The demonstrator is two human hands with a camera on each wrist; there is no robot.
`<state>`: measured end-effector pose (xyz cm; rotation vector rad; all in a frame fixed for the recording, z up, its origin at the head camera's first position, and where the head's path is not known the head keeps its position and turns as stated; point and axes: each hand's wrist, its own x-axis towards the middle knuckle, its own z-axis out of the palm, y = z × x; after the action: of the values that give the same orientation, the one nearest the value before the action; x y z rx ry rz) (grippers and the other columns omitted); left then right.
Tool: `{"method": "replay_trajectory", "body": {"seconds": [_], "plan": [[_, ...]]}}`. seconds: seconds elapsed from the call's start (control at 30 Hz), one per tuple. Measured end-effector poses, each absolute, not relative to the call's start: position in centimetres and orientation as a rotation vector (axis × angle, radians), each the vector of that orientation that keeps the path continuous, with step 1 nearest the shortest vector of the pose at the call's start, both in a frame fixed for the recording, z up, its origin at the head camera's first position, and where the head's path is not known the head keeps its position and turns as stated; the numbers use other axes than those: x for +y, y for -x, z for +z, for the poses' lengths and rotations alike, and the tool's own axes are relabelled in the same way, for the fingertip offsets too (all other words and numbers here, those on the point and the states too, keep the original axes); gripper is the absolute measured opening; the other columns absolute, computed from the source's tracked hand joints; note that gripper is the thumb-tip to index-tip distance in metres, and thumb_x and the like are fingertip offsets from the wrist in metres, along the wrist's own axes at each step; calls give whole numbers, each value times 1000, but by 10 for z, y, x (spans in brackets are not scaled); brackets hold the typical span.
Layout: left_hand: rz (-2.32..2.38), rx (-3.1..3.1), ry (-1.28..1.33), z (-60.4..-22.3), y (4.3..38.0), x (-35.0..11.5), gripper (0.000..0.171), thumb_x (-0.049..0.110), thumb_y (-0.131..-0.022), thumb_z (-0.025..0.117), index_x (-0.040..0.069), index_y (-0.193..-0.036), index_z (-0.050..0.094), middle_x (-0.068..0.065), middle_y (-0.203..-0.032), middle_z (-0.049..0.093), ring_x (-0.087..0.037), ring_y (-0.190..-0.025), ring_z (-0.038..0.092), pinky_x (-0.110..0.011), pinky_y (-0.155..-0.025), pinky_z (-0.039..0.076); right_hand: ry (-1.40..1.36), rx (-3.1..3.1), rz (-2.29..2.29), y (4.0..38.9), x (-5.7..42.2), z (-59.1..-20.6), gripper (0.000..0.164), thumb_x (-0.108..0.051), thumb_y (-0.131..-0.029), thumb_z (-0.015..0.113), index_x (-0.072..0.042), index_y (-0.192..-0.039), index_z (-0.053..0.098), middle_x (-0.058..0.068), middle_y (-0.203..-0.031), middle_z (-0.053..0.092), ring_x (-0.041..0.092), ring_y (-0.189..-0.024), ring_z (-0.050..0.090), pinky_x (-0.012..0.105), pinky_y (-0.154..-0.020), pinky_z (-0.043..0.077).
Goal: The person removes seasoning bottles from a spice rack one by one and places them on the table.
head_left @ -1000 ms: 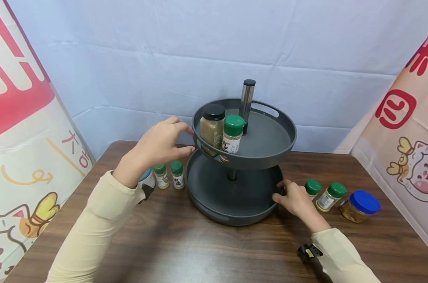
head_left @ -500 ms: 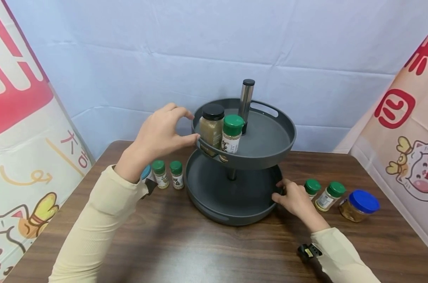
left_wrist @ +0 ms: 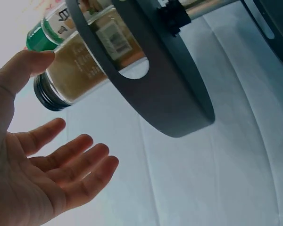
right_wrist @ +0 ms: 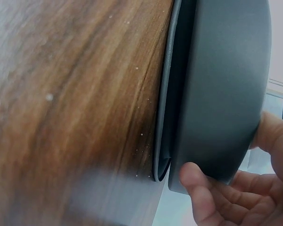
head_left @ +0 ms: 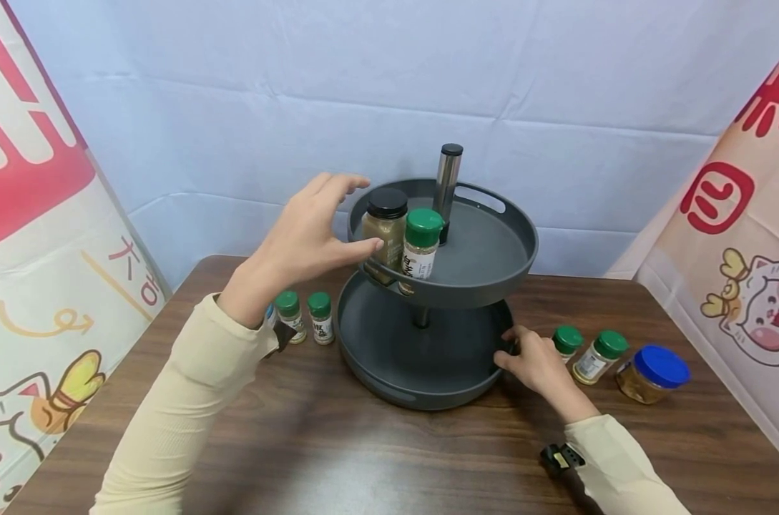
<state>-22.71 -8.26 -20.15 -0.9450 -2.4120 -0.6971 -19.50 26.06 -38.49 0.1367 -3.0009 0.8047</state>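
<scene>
A dark grey two-tier round tray stand (head_left: 479,247) stands on the table. In its upper tray are a black-lidded square jar (head_left: 392,224) of tan powder and a green-capped spice bottle (head_left: 420,252), both upright. My left hand (head_left: 302,239) is spread around the jar's left side, thumb in front. In the left wrist view the thumb (left_wrist: 37,60) overlaps the jar's (left_wrist: 75,70) side, while the other fingers (left_wrist: 80,174) stay apart from it. My right hand (head_left: 539,366) grips the right wall of the lower tray (right_wrist: 221,94), thumb over the rim and fingers (right_wrist: 198,181) against the outside.
Left of the stand are two green-capped spice bottles (head_left: 321,322) and a blue-lidded container (head_left: 270,315), partly hidden by my left wrist. To the right stand two more green-capped bottles (head_left: 595,361) and a blue-lidded jar (head_left: 652,375). A pale curtain (head_left: 267,129) hangs behind.
My left hand has moved right and slightly up, from the upper tray's left rim to around the black-lidded jar. The right hand has stayed on the lower tray.
</scene>
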Motion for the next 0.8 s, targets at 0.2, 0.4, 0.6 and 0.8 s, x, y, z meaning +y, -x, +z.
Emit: {"method": "replay_trajectory", "body": {"seconds": [0.2, 0.4, 0.6, 0.8], "plan": [[-728, -2394, 1009, -197, 228, -73, 68, 37, -73, 72, 7, -128, 47, -11, -122, 50, -20, -102, 44, -40, -85, 42, -137, -2988, 797, 195, 261, -385, 39, -20, -81, 60, 5, -110, 55, 11, -72, 59, 17, -52, 48, 36, -50, 42], [-749, -2411, 1051, -192, 231, -64, 66, 35, -73, 71, 9, -128, 47, -10, -121, 49, -19, -104, 43, -40, -86, 41, -128, -2985, 797, 195, 261, -386, 39, -20, -81, 60, 5, -110, 55, 13, -76, 59, 17, -52, 48, 36, -50, 43], [-779, -2440, 1081, -190, 232, -59, 56, 24, -72, 66, 10, -124, 51, -10, -114, 50, -18, -93, 44, -37, -78, 42, -117, -2993, 800, 195, 261, -386, 39, -21, -82, 59, 5, -111, 55, 14, -78, 60, 17, -52, 48, 36, -50, 43], [-770, -2451, 1102, -193, 235, -56, 52, 20, -74, 62, 9, -123, 49, -9, -115, 50, -18, -93, 44, -36, -80, 41, -119, -2988, 795, 195, 260, -386, 39, -20, -81, 59, 5, -110, 55, 16, -80, 60, 17, -52, 49, 36, -49, 43]]}}
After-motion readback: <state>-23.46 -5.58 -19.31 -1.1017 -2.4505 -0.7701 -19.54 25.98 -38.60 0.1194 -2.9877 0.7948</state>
